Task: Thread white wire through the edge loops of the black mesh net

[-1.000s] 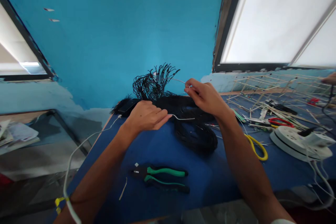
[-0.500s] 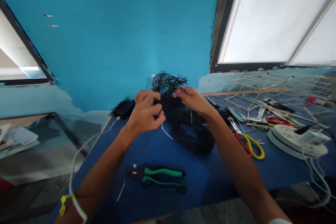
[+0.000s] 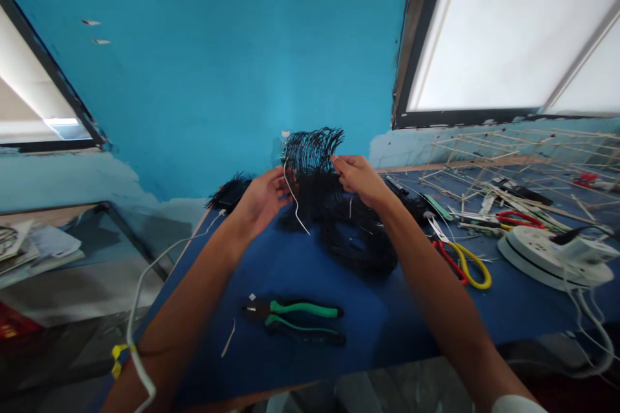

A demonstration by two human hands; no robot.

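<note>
A bunch of thin, wavy black strands (image 3: 312, 151) stands up between my hands, its loose ends curling at the top. My right hand (image 3: 359, 179) is closed in a pinch at the right edge of these strands. On their left side, my left hand (image 3: 265, 200) has its thumb and forefinger at a thin white string (image 3: 297, 203), the other fingers loosely curled. The string's lower end hangs free over the table. Below the hands lies a coil of black strands (image 3: 358, 251). Pliers with green and black handles (image 3: 305, 311) rest nearer to me.
On the right of the blue table (image 3: 387, 335) lie scissors with red and yellow handles (image 3: 467, 264), a round white power strip (image 3: 537, 255) and a thin stick frame (image 3: 513, 161). A white cable (image 3: 138, 297) crosses my left forearm. A dark phone-like object (image 3: 235, 197) sits back left.
My left hand has turned and moved up to the strands, bringing the white string with it. My right hand stays at their right edge. The view has shifted slightly.
</note>
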